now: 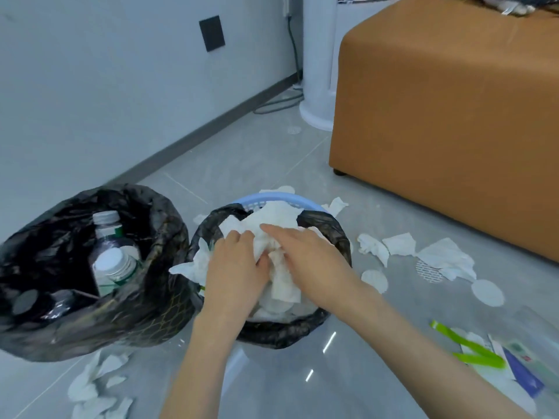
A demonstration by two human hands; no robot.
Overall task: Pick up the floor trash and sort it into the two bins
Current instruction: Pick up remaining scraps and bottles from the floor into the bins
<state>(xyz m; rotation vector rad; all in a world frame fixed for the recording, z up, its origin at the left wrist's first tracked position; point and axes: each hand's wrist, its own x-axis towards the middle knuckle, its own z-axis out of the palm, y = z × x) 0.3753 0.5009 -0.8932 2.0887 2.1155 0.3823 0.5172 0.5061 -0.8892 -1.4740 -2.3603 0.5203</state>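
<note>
Head view: a wad of white tissues (272, 219) is seen in the black-lined blue bin (272, 197). It is gripped by the curled left hand (239, 267) and pressed beneath the flat, straight-fingered right hand (305, 255). Bottles (112, 264) are held in the neighbouring black-bagged bin (45, 237).

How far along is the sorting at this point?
Partway. Done: bottles sit in the left bin, and the blue bin is heaped with tissues. In hand: left hand grips and right hand presses those tissues. Left: floor tissues, cotton pads, and wrappers by the right edge.
</note>
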